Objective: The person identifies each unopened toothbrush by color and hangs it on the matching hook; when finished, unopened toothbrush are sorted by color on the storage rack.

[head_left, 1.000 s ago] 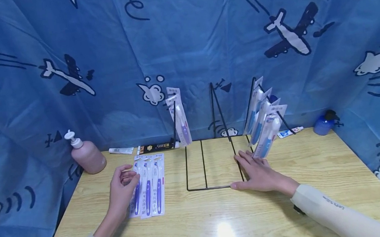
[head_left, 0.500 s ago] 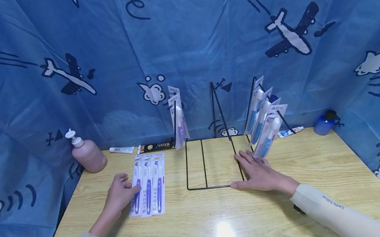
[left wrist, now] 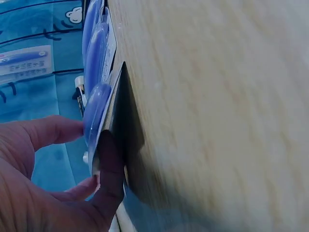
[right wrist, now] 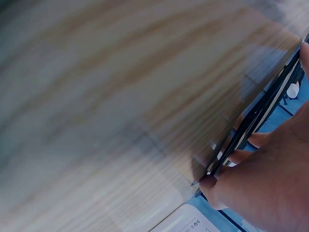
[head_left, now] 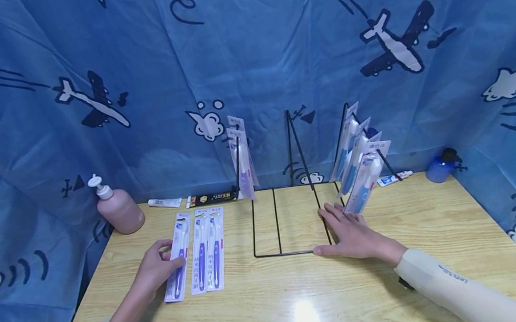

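Observation:
Three purple toothbrush packs lie on the wooden table (head_left: 269,301). My left hand (head_left: 157,266) pinches the leftmost toothbrush pack (head_left: 176,258), which sits apart from the other two packs (head_left: 207,251). In the left wrist view my thumb and fingers (left wrist: 104,159) hold that pack (left wrist: 96,111) by its edge, raised off the wood. My right hand (head_left: 351,235) lies flat on the base of a black wire rack (head_left: 288,253); its fingers (right wrist: 227,186) press the wire (right wrist: 251,123). Purple packs (head_left: 242,162) hang on the rack's left hook, blue packs (head_left: 361,170) on its right.
A pink pump bottle (head_left: 118,210) stands at the back left, with a small tube (head_left: 165,203) and a black box (head_left: 211,199) beside it. A blue bottle (head_left: 440,167) and another tube (head_left: 393,179) sit at the back right. Blue printed cloth walls in the table.
My left hand has come down onto the leftmost purple pack and drawn it left and towards me, away from the other two. The right hand has stayed put.

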Motion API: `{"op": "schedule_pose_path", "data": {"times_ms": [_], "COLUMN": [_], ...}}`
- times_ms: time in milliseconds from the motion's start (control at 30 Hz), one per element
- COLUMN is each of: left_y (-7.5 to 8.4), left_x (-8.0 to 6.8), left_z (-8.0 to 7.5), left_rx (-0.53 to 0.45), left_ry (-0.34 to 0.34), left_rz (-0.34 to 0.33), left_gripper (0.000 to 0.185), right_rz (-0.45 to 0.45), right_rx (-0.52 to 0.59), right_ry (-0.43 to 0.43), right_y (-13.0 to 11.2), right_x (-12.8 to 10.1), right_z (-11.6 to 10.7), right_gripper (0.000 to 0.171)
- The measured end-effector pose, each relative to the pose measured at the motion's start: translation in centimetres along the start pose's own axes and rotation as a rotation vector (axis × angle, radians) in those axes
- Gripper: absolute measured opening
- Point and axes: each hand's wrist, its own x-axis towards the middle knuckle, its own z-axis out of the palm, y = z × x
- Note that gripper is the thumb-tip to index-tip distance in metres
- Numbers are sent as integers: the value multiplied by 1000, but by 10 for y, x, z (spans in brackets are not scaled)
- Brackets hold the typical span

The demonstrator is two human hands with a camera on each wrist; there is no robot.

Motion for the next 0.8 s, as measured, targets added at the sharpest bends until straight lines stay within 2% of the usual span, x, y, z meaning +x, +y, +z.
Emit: {"op": "schedule_pose_path", "data": {"times_ms": [267, 433, 600, 800], "left_y": [-5, -3, 7, 28], "left_x": [-5, -17, -33, -48], "left_z": [-4, -3, 2, 10], "left_rx": [-104, -215, -359, -501], "left_ry": [-51, -57, -39, 19], "left_rz": [-21, -9, 82, 220], "left_gripper": [74, 77, 79, 74], "right_rz": [3, 2, 7, 1], "right_rx": [-1, 4, 7, 5], "right_ry": [0, -4, -1, -2], "right_y": [0, -1, -2, -3], "right_x": [-1, 0, -1, -2], "right_z": [-1, -1, -2, -3], "right_gripper": [109, 109, 109, 108]}}
